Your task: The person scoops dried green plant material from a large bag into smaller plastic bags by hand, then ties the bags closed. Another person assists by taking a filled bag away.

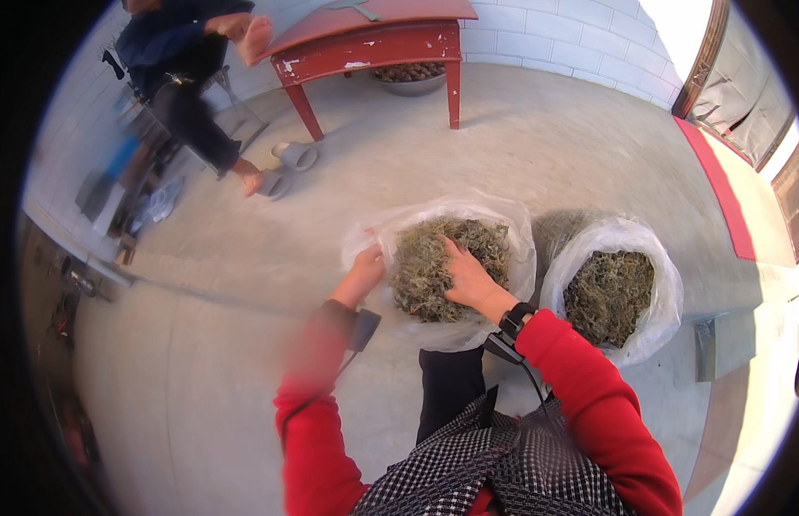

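Observation:
In front of me stands an open translucent plastic bag [523, 258] filled with dried greenish-brown plant material [418, 277]. My left hand [366, 269] grips the bag's left rim, with the fingers closed on the plastic. My right hand [469, 277] reaches into the plant material, its fingers partly sunk among the stems, so whether they hold any cannot be told. To the right of this bag, a second white plastic bag [665, 309] stands with its mouth folded back, holding similar dried plants [609, 297]. Both my wrists carry dark devices with cables.
A red wooden table [373, 48] stands by the tiled wall, with a metal basin [409, 85] of brown things beneath it. At the upper left a person [180, 71] sits on a chair, near grey slippers [296, 156]. A grey block [725, 348] lies at the right.

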Motion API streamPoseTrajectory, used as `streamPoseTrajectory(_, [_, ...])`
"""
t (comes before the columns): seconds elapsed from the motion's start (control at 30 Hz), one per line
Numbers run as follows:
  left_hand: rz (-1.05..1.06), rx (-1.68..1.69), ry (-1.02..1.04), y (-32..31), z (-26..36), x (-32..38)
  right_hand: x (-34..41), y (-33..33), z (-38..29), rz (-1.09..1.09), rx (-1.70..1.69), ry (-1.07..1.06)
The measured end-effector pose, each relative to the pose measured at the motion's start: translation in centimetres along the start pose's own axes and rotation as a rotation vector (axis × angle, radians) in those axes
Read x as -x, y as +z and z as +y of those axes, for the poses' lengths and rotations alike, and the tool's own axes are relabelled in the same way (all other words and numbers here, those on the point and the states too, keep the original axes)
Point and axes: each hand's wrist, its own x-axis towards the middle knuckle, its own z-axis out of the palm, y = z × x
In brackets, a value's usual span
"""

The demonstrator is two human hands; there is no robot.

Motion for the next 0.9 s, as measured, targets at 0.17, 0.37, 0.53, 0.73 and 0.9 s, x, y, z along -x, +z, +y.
streamPoseTrajectory(0.17, [0.16,0.505,0.121,-2.4,7.5,0.2,0.2,-0.5,-0.2,-0.078,0.036,0.003])
streamPoseTrajectory(0.37, [0.116,0.345,0.247,-1.3,13.0,1.9,-0.5,-0.4,-0.3,-0.075,0.128,-0.035])
streamPoseTrajectory(0.53, [0.181,0.372,0.181,-0.1,13.8,4.0,-0.8,-0.1,-0.2,-0.052,0.04,0.046])
streamPoseTrajectory(0.73, [0.124,0.294,0.33,0.6,14.8,4.9,-2.0,0.2,-0.3,-0.111,0.016,0.148])
streamPoseTrajectory(0.9, [0.2,0.132,0.366,1.0,16.9,4.8,-2.3,-0.1,0.2,-0.039,-0.024,0.18])
